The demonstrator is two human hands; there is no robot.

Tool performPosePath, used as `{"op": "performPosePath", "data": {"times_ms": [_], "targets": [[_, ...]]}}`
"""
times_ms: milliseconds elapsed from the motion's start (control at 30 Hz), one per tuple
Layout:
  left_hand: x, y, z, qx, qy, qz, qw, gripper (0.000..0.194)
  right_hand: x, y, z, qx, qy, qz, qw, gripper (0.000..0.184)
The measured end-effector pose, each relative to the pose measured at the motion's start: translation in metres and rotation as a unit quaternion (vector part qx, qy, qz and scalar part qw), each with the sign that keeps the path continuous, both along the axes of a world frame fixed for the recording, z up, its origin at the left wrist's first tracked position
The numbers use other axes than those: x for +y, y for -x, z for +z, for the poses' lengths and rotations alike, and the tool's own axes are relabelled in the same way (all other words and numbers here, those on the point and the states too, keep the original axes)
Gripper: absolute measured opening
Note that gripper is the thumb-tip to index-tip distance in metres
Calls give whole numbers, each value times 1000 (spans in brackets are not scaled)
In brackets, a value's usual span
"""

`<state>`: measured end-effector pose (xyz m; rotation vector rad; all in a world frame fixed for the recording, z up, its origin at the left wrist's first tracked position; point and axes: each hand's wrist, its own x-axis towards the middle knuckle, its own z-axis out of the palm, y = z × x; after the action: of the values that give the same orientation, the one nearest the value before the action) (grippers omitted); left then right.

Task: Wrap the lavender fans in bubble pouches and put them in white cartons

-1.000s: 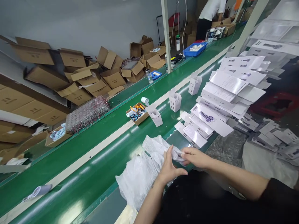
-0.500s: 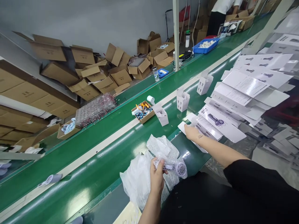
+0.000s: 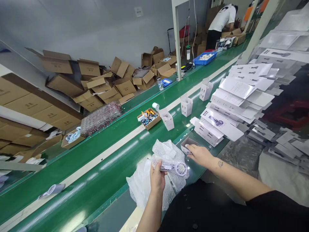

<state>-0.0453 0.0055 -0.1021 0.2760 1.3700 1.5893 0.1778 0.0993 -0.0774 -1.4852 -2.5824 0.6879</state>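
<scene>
My left hand (image 3: 157, 175) is closed round a small purple device in a bubble-wrap bag (image 3: 174, 167), held just above a heap of clear bubble-wrap bags (image 3: 147, 183) at the belt's near edge. My right hand (image 3: 199, 154) grips a flat white carton (image 3: 188, 144) pulled partly open beside the bags, fingers curled on its edge. Right behind it lies a spread of flat white cartons (image 3: 225, 108) printed with the purple device.
Three set-up white cartons (image 3: 167, 119) (image 3: 186, 106) (image 3: 206, 90) stand on the green belt (image 3: 101, 167). A small cardboard tray of parts (image 3: 148, 118) sits by the white stripe. Brown boxes (image 3: 96, 87) pile up beyond the belt. Another person (image 3: 220, 22) bends over boxes far off.
My right hand reached out to the carton stack, then drew back toward me with one carton. My left hand kept the wrapped device, its round end now facing up.
</scene>
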Motion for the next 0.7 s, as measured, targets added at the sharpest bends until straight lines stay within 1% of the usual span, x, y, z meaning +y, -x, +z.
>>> {"op": "performPosePath", "data": {"times_ms": [33,100,133,167,233,300,400,500,567,633,667,700], "targets": [[-1,0,2,1,-1,0,1000,39,3,-10,6,32,-18,22,999,45],[-1,-1,7,1,-6,3,1000,39,18,-31,15,79,-54,58,994,51],[1,-2,10,-2,-11,1,1000,38,29,-41,16,90,-52,75,992,56],[3,-4,14,-5,-17,-3,1000,38,42,-48,14,96,-29,97,990,62],[12,-12,25,-15,-29,-27,999,35,68,-54,4,102,49,145,983,69],[26,-23,36,-24,-41,-55,997,34,87,-51,-12,113,100,185,971,67],[54,-44,47,-24,-63,-61,996,35,96,-39,-34,147,96,209,962,60],[81,-60,47,6,-79,-25,997,38,92,-32,-51,202,70,206,955,60],[89,-63,41,41,-72,26,996,39,87,-31,-63,233,41,195,952,66],[87,-62,34,97,-50,90,990,37,82,-29,-76,258,21,192,947,65],[83,-60,31,140,-35,117,983,35,79,-27,-82,270,19,194,943,60],[76,-60,29,201,-24,129,971,33,75,-24,-88,284,20,195,939,55]]}}
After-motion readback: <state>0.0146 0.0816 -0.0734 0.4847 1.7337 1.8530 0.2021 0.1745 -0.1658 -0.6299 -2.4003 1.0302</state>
